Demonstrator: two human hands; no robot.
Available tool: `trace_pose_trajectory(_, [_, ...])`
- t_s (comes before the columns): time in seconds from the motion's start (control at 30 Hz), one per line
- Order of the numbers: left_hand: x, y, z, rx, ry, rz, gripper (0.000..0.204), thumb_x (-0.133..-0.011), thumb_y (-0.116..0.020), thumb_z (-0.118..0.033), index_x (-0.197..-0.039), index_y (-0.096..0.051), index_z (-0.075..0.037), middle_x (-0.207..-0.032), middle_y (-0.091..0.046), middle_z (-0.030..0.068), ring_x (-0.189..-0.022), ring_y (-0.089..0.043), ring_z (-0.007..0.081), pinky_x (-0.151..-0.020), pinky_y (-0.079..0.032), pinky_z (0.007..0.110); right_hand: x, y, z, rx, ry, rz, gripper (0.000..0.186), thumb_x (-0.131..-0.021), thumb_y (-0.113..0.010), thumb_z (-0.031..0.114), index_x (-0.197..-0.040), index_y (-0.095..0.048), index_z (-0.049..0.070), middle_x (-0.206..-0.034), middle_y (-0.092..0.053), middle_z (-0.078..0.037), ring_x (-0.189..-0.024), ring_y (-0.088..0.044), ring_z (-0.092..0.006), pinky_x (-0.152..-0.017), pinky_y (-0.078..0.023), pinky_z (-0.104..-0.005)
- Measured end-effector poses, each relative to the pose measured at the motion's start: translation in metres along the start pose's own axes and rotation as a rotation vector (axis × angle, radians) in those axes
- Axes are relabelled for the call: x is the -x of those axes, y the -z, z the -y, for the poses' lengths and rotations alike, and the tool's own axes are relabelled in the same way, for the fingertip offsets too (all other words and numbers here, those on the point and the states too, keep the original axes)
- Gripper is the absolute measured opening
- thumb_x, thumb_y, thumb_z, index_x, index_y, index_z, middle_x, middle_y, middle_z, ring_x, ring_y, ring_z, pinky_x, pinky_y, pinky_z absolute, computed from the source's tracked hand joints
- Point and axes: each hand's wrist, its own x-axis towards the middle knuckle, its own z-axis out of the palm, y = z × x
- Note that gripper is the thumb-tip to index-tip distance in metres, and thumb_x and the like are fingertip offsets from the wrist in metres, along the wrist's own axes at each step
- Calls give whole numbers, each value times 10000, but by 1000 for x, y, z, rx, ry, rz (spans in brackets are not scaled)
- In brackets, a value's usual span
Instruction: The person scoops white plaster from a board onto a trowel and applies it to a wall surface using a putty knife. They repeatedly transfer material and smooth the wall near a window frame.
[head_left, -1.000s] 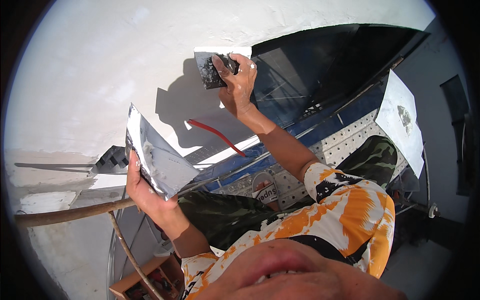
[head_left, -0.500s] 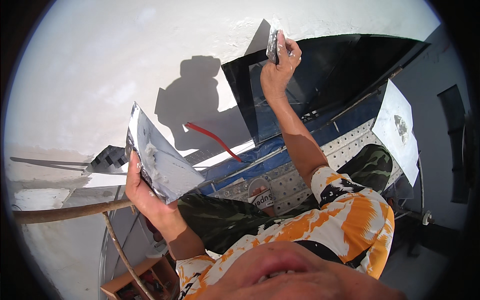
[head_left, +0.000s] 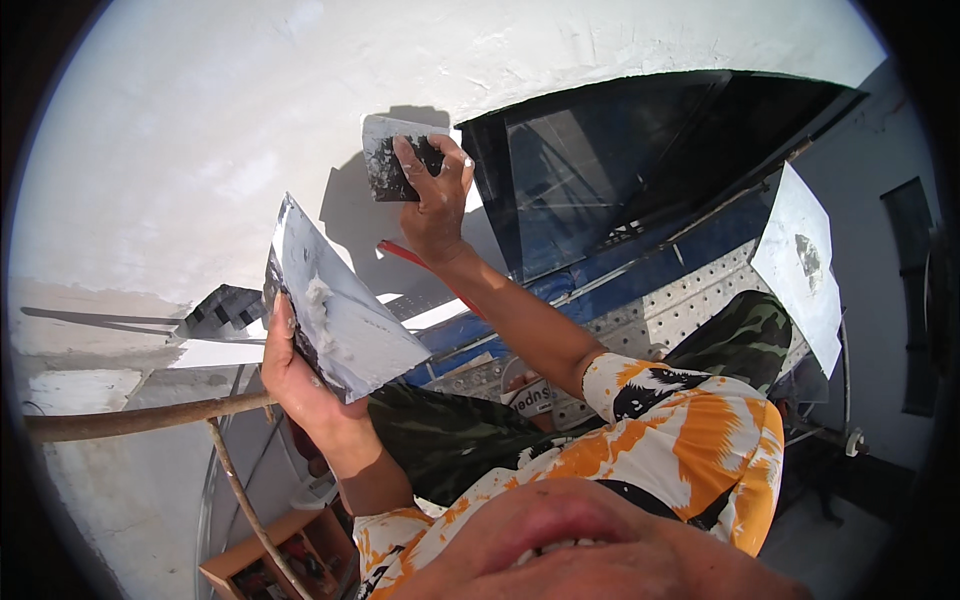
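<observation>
My left hand [head_left: 300, 375] grips a flat metal plate [head_left: 355, 330] by its left edge; white paste [head_left: 320, 300] is spread on the plate's face. My right hand [head_left: 435, 205] has its thumb and fingers on a square scraper [head_left: 390, 165] with a dark, paste-smeared face, held at the white wall [head_left: 190, 150] beside a dark arched opening [head_left: 570, 170]. A red strip [head_left: 395, 252] shows behind my right forearm. My shadow falls on the wall around the scraper.
A perforated metal platform [head_left: 685, 285] lies under my legs, beside a blue sheet [head_left: 720, 225]. A wooden pole [head_left: 140, 423] crosses at the left. A white board [head_left: 795, 245] stands at the right. A wooden box [head_left: 240, 565] is below left.
My right hand with the scraper went up and right, then came back down-left, the scraper's face turned toward me again. My left hand and plate shifted slightly right.
</observation>
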Motion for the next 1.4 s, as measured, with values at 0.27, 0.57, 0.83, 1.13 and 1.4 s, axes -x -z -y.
trace_pose_trajectory(0.27, [3, 5, -7, 70, 15, 8, 303, -979, -547, -173, -1187, -599, 41, -1079, -666, 110, -949, -657, 206, -805, -548, 322, -120, 80, -78, 73, -101, -309, 649, -768, -531, -104, -1398, -525, 53, -1249, -431, -167, -1109, -434, -334, -969, -358, -425])
trace_pose_trajectory(0.57, [2, 2, -7, 128, 51, 22, 292, -981, -536, -170, -1179, -599, 35, -1059, -667, 121, -937, -662, 213, -796, -556, 326, -38, -4, -48, 114, 79, -151, 942, -659, -545, -162, -1496, -422, 253, -1269, -397, -250, -1169, -385, -413, -1010, -286, -515])
trace_pose_trajectory(0.83, [-2, 9, -5, 76, 0, 27, 307, -978, -535, -196, -1181, -609, 21, -1097, -667, 103, -968, -662, 206, -836, -544, 334, -33, 55, -61, 80, -80, -246, 635, -777, -566, -178, -1353, -587, 90, -1190, -465, -143, -1093, -487, -285, -941, -437, -351])
trace_pose_trajectory(1.13, [-1, 10, -5, 74, 28, 57, 327, -975, -531, -205, -1215, -603, 6, -1125, -665, 92, -996, -660, 206, -862, -539, 344, -41, 1, -97, 291, 279, -248, 885, -613, -554, -162, -1401, -526, 240, -1271, -389, -216, -1169, -386, -418, -999, -314, -553])
trace_pose_trajectory(1.4, [11, -8, -2, 64, -25, -5, 263, -991, -530, -199, -1131, -592, 14, -990, -664, 111, -854, -664, 198, -701, -555, 314, -6, 31, -81, 199, 140, -229, 708, -735, -625, -99, -1384, -567, 179, -1253, -446, -165, -1131, -419, -354, -969, -339, -464])
